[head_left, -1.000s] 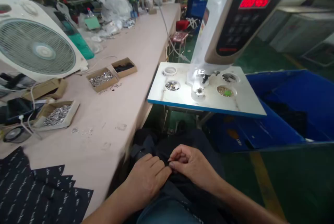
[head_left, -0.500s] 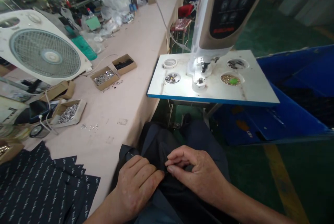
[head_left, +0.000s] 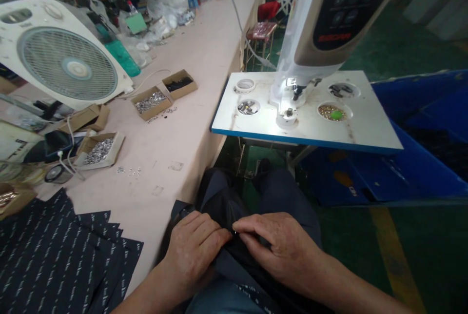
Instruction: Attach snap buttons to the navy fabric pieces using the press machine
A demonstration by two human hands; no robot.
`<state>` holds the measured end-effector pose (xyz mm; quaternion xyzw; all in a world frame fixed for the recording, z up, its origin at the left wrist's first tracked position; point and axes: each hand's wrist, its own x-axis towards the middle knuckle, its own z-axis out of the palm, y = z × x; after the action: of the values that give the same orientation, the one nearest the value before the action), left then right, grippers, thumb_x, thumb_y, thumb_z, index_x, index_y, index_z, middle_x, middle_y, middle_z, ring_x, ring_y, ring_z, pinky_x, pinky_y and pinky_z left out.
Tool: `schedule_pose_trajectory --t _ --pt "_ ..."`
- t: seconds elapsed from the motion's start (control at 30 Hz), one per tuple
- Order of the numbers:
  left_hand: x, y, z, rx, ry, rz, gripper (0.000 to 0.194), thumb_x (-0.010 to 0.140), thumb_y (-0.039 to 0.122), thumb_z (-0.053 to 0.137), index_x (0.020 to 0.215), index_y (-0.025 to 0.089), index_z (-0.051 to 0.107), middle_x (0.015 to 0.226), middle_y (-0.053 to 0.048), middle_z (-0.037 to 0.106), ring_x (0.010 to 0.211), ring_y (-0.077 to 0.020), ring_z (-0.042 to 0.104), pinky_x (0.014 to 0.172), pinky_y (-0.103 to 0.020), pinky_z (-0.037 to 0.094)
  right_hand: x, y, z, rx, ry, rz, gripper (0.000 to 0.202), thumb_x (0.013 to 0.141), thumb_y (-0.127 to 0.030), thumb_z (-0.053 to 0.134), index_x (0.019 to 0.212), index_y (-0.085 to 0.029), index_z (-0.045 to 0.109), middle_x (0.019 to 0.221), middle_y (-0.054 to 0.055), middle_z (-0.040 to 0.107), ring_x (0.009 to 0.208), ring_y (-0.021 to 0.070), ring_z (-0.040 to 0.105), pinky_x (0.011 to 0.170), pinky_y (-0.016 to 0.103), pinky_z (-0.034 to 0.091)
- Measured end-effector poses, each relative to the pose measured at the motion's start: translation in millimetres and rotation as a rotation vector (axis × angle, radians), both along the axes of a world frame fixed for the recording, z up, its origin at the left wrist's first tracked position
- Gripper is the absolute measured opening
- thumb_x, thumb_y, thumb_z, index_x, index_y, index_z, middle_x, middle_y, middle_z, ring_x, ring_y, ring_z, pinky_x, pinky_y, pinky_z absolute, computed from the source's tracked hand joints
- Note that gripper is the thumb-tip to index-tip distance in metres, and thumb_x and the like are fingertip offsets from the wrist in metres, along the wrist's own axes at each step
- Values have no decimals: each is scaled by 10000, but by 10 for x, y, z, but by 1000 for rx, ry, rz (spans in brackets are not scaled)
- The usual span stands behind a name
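Dark fabric (head_left: pixel 252 275) with a printed strip of white letters lies across my lap. My left hand (head_left: pixel 197 248) is closed on its edge, with a folded dark corner showing beyond the knuckles. From the right, my right hand (head_left: pixel 280 241) meets the cloth beside the left fingertips, its thumb and index finger around a tiny shiny metal piece (head_left: pixel 235 232). Whether that piece is fixed to the fabric I cannot tell. Ahead stands a press machine (head_left: pixel 303 50) over a white board (head_left: pixel 266 131) with round wells of small metal parts.
On the left table (head_left: pixel 175 138) are cardboard boxes of metal parts, including one box (head_left: pixel 98 150), and a white fan (head_left: pixel 73 65). A stack of printed dark cloth pieces (head_left: pixel 62 260) lies near left. A blue bin (head_left: pixel 413 167) stands right.
My right thumb and index finger have shifted at the cloth, the index fingertip now nearer the left fingers. More of the lettered strip shows. The view has shifted slightly.
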<state>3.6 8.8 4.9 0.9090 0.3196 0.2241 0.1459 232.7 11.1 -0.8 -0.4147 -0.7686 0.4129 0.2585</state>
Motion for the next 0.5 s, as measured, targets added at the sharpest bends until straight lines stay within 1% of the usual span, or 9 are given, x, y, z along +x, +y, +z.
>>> schedule_pose_trajectory --t 0.07,0.17,0.23,0.3,0.37,0.43,0.5 --pt "0 4 -12 -49 3 40 169 891 147 477 1000 166 605 821 -56 638 739 -191 542 657 -338 359 26 34 68 -9 -22 41 245 944 -208 509 1096 -259 694 962 8 753 859 172 695 800 256 476" --pt "33 20 -9 -115 6 87 186 836 105 500 957 188 616 823 -38 645 748 -182 558 664 -324 370 79 92 200 -71 -19 101 285 952 -214 496 1172 -267 669 1004 14 747 912 186 690 842 269 470" --pt "65 34 5 -171 -10 108 174 813 103 520 920 198 619 804 -22 646 739 -173 569 651 -312 366 115 132 279 -126 12 123 316 929 -302 579 1237 -269 643 1065 32 742 970 217 685 872 288 472" --pt "92 46 17 -248 -26 136 172 776 85 540 872 205 617 765 -2 637 707 -158 568 627 -296 350 145 172 338 -193 55 148 484 845 -428 702 1293 -267 616 1123 51 731 1028 260 674 893 308 477" --pt "106 51 19 -338 -25 175 166 737 68 560 816 206 609 721 17 619 671 -139 558 608 -279 334 167 211 380 -271 88 186 624 750 -495 781 1308 -276 609 1148 51 722 1053 284 666 896 313 485" --pt "110 53 12 -418 -4 215 138 720 70 583 759 202 598 687 30 601 649 -125 551 599 -265 322 178 241 409 -341 104 220 682 685 -493 829 1300 -293 614 1140 37 723 1047 288 668 884 308 496" --pt "115 56 8 -478 39 247 115 708 83 602 722 196 589 667 34 587 646 -123 551 593 -259 309 168 249 413 -372 111 232 754 603 -471 880 1289 -303 617 1129 30 723 1031 293 670 877 311 501"
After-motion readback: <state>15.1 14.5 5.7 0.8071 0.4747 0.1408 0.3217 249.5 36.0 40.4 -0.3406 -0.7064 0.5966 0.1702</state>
